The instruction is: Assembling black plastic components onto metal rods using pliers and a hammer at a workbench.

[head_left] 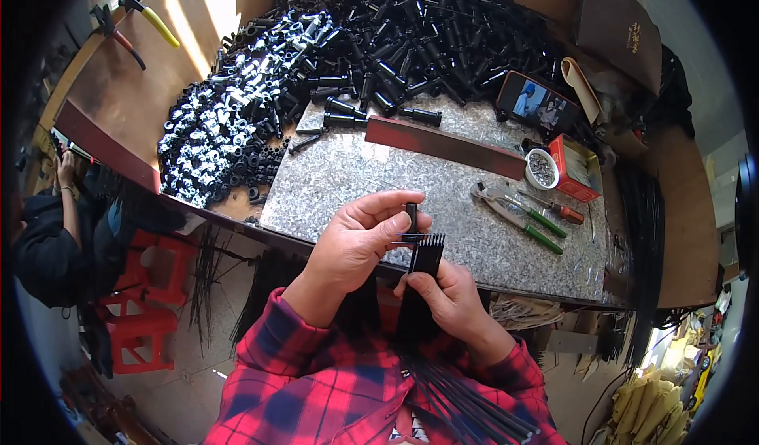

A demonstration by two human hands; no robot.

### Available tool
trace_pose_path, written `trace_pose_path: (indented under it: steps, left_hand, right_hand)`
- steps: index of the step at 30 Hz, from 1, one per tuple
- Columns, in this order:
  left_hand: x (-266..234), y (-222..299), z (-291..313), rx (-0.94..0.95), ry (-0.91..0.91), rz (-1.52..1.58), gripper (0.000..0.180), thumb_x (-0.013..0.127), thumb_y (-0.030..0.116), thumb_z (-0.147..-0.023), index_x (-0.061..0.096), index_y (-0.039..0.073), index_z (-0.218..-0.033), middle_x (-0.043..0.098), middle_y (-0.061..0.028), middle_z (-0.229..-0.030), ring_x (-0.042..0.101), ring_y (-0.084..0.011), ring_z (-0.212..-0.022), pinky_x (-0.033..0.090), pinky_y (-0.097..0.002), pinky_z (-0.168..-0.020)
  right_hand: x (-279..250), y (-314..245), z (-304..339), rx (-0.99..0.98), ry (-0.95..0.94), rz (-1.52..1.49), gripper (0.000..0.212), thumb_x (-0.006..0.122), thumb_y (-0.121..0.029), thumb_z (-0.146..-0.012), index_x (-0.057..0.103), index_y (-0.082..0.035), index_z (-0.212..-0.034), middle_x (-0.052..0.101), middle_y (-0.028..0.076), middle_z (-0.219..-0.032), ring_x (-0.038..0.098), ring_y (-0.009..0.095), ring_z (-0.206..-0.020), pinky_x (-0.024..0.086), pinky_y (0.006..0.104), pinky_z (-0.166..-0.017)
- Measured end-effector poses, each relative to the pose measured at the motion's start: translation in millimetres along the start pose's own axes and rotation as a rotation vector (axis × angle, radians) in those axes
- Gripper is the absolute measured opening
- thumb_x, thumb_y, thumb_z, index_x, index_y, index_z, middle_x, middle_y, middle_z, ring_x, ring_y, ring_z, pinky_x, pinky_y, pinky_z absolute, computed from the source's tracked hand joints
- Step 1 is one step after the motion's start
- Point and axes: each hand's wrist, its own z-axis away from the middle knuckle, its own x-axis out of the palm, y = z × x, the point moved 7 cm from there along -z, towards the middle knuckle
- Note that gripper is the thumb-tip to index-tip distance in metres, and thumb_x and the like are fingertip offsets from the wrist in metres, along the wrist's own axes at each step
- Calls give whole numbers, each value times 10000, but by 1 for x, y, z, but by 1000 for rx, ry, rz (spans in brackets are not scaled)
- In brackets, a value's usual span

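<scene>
Near the front edge of the speckled stone slab (356,172), my left hand (357,235) pinches a small black tube-like piece (411,214) between thumb and fingers. My right hand (452,299) is closed around a flat bundle of black strips (427,259), its thumb lying across the front. Thin prongs stand in a comb-like row at the bundle's upper end, right beside the black piece. Whether the two touch is hard to make out. Long thin black rods (466,401) fan out below over my lap.
A large heap of black tubular parts (443,38) fills the back. Pliers (518,217), a screwdriver (557,206), a white cup of small metal bits (541,168), a red box (573,168), a phone (538,105) and a dark red bar (443,146) lie rightward. Another person (59,231) sits left by red stools (142,330).
</scene>
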Motion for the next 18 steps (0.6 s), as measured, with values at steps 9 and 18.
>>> trace_pose_path:
  steps: [9,18]
  left_hand:
    - [-4,-3,-1,26,-87,-19,307,589,79,-899,561,-8,-1192,617,-162,-1122,640,-203,-947,523,-332,-847]
    - [2,8,13,129,-103,-305,304,611,-39,-842,583,-21,-1144,543,-116,-1148,541,-182,-1084,475,-307,-896]
  right_hand:
    - [1,3,1,7,9,-2,217,528,-176,-951,636,-19,-846,660,37,-768,620,123,-727,476,269,-679]
    - [-5,2,1,43,62,-13,173,560,-163,-930,647,-28,-866,656,35,-763,605,107,-708,467,270,-650]
